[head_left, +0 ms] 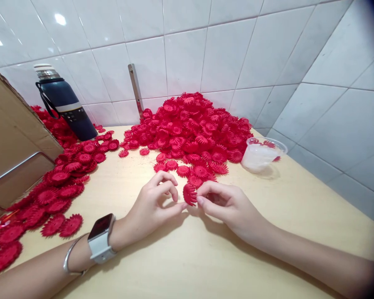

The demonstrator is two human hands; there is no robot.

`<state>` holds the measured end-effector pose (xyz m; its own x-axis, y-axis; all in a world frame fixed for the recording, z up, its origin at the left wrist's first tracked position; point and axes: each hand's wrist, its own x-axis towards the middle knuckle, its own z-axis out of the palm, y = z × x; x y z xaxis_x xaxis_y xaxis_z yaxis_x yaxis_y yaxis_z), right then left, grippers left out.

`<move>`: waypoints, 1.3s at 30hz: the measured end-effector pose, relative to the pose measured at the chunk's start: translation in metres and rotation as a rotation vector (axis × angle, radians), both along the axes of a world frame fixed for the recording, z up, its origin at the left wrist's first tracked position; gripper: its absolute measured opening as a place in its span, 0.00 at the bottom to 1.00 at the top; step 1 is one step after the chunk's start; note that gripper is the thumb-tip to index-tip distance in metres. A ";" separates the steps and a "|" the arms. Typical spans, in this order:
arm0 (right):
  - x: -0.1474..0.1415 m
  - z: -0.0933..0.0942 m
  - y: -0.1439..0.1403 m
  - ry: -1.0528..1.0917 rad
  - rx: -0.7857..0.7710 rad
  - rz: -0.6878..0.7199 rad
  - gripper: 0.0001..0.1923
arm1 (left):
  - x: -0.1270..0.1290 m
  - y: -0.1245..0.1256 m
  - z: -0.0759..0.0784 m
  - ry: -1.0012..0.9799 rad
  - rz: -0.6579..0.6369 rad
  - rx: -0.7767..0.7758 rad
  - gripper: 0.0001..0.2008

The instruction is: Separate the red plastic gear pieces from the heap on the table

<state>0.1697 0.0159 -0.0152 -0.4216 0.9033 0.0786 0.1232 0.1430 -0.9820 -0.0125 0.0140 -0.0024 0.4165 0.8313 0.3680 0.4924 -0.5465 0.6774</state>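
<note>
Between my hands is a small red flower-shaped disc (190, 194) with a fringed edge, tilted up off the table. My right hand (222, 201) pinches its right side between thumb and forefinger. The thumb tip of my left hand (158, 197) is at the disc's lower left edge; its other fingers are curled and apart, holding nothing. Just beyond the hands rises a big heap of similar red discs (187, 128), with a few loose ones trailing down toward my fingers.
Along the left lie more red discs (59, 176) beside a cardboard box (18, 128). A dark blue bottle (67, 104) stands near the tiled wall (187, 54). At right is a clear plastic cup (258, 158) with white contents. A metal strip (135, 87) leans behind the heap.
</note>
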 end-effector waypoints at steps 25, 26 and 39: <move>-0.003 0.006 -0.005 -0.319 0.344 0.086 0.11 | -0.001 -0.003 0.005 0.155 -0.214 0.000 0.08; -0.004 0.005 -0.005 -0.330 0.375 0.096 0.10 | -0.001 -0.003 0.005 0.156 -0.212 -0.004 0.08; -0.001 0.002 -0.003 -0.275 0.151 0.062 0.06 | -0.002 0.000 0.003 0.130 -0.119 -0.142 0.10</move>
<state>0.1690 0.0133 -0.0131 -0.4999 0.8618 0.0858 0.3673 0.3007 -0.8802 -0.0145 0.0142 0.0010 0.5509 0.8131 0.1879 0.5184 -0.5099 0.6865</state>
